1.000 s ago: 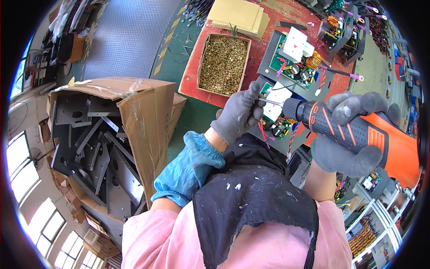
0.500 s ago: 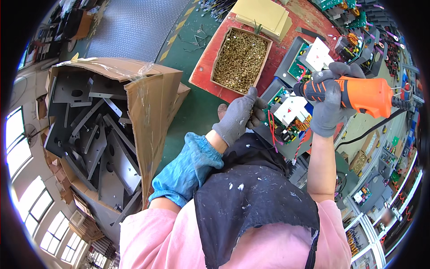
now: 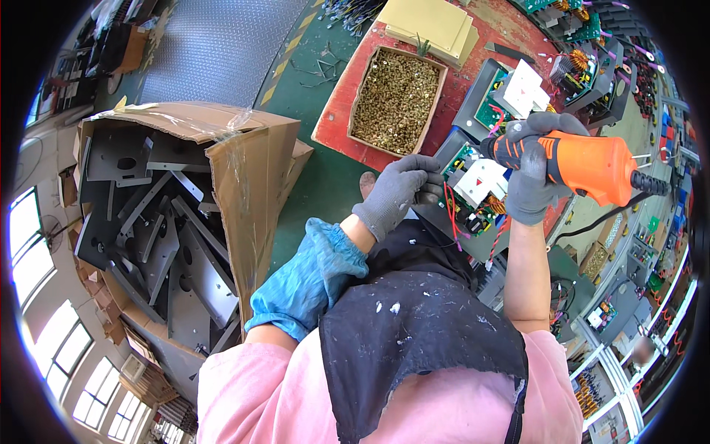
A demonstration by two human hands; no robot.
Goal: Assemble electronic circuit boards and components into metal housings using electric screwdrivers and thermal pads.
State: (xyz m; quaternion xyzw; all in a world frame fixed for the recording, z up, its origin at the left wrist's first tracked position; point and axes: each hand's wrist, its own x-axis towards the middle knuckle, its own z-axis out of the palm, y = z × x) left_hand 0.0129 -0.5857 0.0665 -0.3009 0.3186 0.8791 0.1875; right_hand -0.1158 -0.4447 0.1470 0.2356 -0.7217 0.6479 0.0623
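One orange power driver (image 3: 594,167) points left, its long axis running sideways.

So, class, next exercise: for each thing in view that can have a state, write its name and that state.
Right hand: gloved, closed around the power driver
Power driver: held; running or not, cannot tell
Left hand: gloved, fingers bent; grip unclear
Board unit: uncovered, components showing
Cardboard box: open, holding grey metal plates
Yellow sheets: stacked, unevenly
Blue sleeve: wrinkled
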